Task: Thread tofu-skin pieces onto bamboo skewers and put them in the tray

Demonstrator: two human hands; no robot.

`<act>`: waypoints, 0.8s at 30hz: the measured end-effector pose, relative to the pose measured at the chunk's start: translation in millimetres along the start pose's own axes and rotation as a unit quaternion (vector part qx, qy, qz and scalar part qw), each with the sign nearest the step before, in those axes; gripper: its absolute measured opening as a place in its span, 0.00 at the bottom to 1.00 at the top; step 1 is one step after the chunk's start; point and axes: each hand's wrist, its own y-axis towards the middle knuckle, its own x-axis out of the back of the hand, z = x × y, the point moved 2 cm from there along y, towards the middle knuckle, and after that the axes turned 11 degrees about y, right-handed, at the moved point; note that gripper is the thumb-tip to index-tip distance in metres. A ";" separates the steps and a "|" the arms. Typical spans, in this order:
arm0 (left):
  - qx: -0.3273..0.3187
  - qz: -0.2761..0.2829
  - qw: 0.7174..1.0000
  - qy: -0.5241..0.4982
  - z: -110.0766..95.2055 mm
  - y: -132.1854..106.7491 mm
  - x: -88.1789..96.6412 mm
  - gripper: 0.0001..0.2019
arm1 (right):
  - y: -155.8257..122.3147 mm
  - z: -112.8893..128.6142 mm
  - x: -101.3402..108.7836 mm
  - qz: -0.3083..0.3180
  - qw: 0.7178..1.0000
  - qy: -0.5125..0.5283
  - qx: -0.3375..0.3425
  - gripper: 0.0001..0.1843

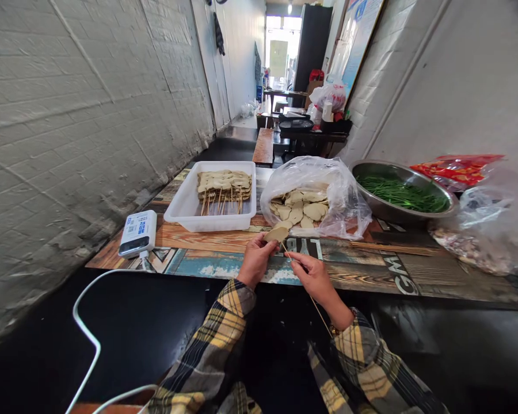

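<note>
Between thumb and fingers, my left hand (256, 260) pinches a thin, pale beige food slice (277, 234) over the front of the table. My right hand (314, 280) grips a long wooden skewer (320, 316), whose upper end meets the slice; whether it has gone through I cannot tell. Just beyond the hands, a clear plastic bag (349, 210) lies open with a pile of loose slices (304, 207) spilling at its mouth. To the left, a white plastic tub (181, 214) holds stacked skewered slices (224, 183), their bare stick ends pointing toward me.
A steel bowl (373, 208) of green chives or similar stalks (406, 192) stands right, beside plastic bags (479, 241). Loose skewers (397, 248) lie on the patterned wooden table (216, 259). A white device (138, 233) with a cable (92, 333) sits left. Brick wall (90, 115) borders the left side.
</note>
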 end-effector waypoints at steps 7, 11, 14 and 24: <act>-0.009 -0.002 1.000 0.002 0.5 -0.4 -0.2 0.11 | 0.8 0.5 1.7 0.013 1.000 0.007 -0.005 0.17; -0.023 0.004 1.000 0.015 2.7 0.9 0.2 0.11 | 1.3 3.6 2.4 0.011 1.000 -0.005 0.000 0.17; -0.024 0.007 0.999 0.025 3.6 1.0 0.4 0.11 | 1.8 3.5 2.1 0.011 1.000 -0.007 -0.004 0.17; -0.036 -0.012 0.999 0.034 0.7 -0.9 -1.6 0.12 | 4.1 4.2 0.8 0.012 1.000 -0.008 -0.012 0.18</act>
